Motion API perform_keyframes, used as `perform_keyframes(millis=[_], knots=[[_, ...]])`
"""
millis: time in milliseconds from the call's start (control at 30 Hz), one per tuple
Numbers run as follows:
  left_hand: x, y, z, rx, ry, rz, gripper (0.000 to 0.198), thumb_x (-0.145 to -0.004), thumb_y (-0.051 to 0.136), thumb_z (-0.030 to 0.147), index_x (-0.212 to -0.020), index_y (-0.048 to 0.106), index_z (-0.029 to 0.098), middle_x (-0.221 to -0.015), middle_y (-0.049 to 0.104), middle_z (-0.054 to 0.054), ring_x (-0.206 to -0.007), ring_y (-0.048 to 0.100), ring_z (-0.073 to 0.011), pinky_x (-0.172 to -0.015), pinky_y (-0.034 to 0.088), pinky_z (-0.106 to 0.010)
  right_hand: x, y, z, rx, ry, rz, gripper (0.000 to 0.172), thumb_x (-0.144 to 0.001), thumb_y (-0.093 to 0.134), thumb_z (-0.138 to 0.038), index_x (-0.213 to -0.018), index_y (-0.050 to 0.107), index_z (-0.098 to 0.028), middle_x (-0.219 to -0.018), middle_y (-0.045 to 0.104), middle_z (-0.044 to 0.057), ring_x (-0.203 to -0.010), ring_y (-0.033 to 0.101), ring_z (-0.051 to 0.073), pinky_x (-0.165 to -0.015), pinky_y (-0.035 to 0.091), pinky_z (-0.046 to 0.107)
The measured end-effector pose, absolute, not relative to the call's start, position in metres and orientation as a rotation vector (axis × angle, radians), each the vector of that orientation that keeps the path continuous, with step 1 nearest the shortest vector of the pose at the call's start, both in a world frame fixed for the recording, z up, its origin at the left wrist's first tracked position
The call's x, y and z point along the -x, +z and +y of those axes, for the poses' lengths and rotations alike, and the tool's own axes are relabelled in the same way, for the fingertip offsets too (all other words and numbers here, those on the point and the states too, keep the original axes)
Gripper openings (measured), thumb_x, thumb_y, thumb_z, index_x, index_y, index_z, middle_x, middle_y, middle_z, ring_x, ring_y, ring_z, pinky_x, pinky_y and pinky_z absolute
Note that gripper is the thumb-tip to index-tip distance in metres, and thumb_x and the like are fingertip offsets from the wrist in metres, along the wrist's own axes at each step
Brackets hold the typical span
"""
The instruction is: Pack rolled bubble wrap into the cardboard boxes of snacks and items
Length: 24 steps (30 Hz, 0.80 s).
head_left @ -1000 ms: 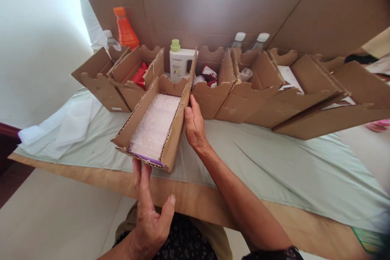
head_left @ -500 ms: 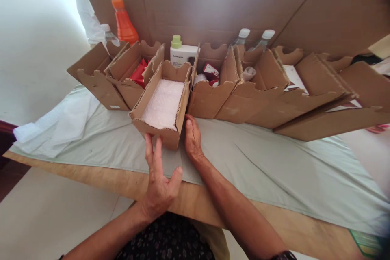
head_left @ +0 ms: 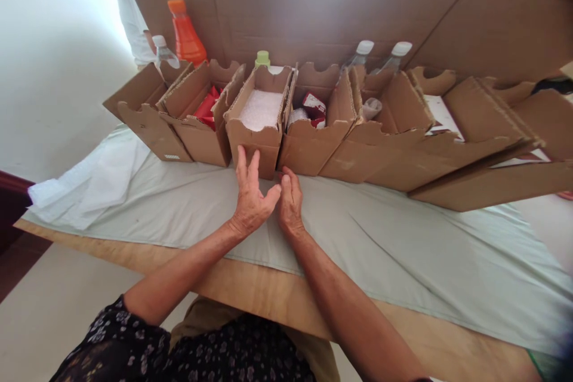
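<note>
A cardboard box [head_left: 264, 158] stands in a row between two neighbouring boxes, with white bubble wrap [head_left: 262, 108] inside it. My left hand [head_left: 253, 194] has its fingertips against the front of this box, fingers spread and thumb out to the side. Close by on the right, my right hand [head_left: 290, 200] is at the box's lower right corner, its fingers extended and holding nothing. Left of it is a cardboard box [head_left: 203, 143] with a red packet [head_left: 207, 106]. On the right side a box [head_left: 308, 146] contains a dark red and white package [head_left: 314, 106].
More cardboard boxes continue right, one with a white item [head_left: 443, 116]. Behind stand an orange bottle [head_left: 188, 36], a green-capped bottle [head_left: 262, 59] and clear bottles [head_left: 396, 57]. Bubble wrap sheets [head_left: 96, 188] lie left on the pale cloth [head_left: 380, 233]. A cardboard panel [head_left: 322, 6] rises behind.
The box with bubble wrap has slid back into line with the others, hiding most of the green-capped bottle. My left hand has moved forward with it; my right hand has shifted slightly right.
</note>
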State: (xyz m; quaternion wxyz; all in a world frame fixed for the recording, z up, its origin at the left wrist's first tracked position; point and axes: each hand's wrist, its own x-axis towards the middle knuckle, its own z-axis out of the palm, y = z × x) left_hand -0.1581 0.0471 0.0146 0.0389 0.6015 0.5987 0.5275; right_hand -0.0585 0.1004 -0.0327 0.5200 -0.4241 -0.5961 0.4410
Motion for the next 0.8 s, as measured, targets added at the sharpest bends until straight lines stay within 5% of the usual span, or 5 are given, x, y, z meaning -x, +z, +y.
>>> perform_keyframes(millis=[233, 367, 500, 600, 800], knots=[[0.183, 0.020, 0.005, -1.769, 1.404, 1.873, 0.066, -0.095, 0.062, 0.032, -0.157, 0.039, 0.023, -0.171, 0.029, -0.018, -0.158, 0.030, -0.0359, -0.123, 0.035, -0.062, 0.056, -0.024, 0.098, 1.015, 1.011, -1.522, 0.043, -0.099, 0.044, -0.048, -0.120, 0.065, -0.017, -0.122, 0.071, 0.016, -0.114, 0.066, 0.026, -0.103, 0.052, 0.047], [0.227, 0.016, -0.055, -1.673, 1.207, 2.115, 0.048, -0.096, 0.063, 0.036, -0.140, 0.060, 0.019, -0.164, 0.043, -0.020, -0.155, 0.034, -0.0427, -0.100, 0.058, -0.059, 0.058, -0.013, 0.086, 0.953, 0.969, -1.639, 0.029, -0.095, 0.049, -0.038, -0.108, 0.069, -0.021, -0.106, 0.075, 0.010, -0.098, 0.069, 0.024, -0.088, 0.056, 0.040], [0.263, 0.002, -0.097, -1.721, 1.153, 2.289, 0.035, -0.097, 0.060, 0.036, -0.126, 0.069, 0.019, -0.151, 0.059, -0.018, -0.150, 0.043, -0.0407, -0.107, 0.052, -0.064, 0.072, 0.012, 0.073, 0.846, 0.927, -1.769, 0.025, -0.094, 0.051, -0.035, -0.106, 0.071, -0.024, -0.098, 0.075, 0.008, -0.094, 0.069, 0.023, -0.086, 0.056, 0.038], [0.273, -0.012, -0.110, -1.841, 1.142, 2.280, 0.028, -0.096, 0.060, 0.035, -0.116, 0.074, 0.020, -0.138, 0.069, -0.016, -0.142, 0.052, -0.0385, -0.114, 0.045, -0.065, 0.098, 0.044, 0.074, 0.760, 0.897, -1.904, 0.032, -0.096, 0.051, -0.035, -0.119, 0.070, -0.025, -0.096, 0.076, 0.005, -0.088, 0.069, 0.021, -0.086, 0.056, 0.036], [0.271, -0.026, -0.113, -1.837, 1.248, 2.287, 0.023, -0.096, 0.061, 0.034, -0.108, 0.076, 0.022, -0.124, 0.075, -0.013, -0.127, 0.064, -0.0364, -0.108, 0.051, -0.062, 0.175, 0.097, 0.111, 0.708, 0.760, -2.155, 0.063, -0.093, 0.054, -0.028, -0.155, 0.047, -0.022, -0.087, 0.076, 0.004, -0.076, 0.067, 0.022, -0.086, 0.056, 0.039]])
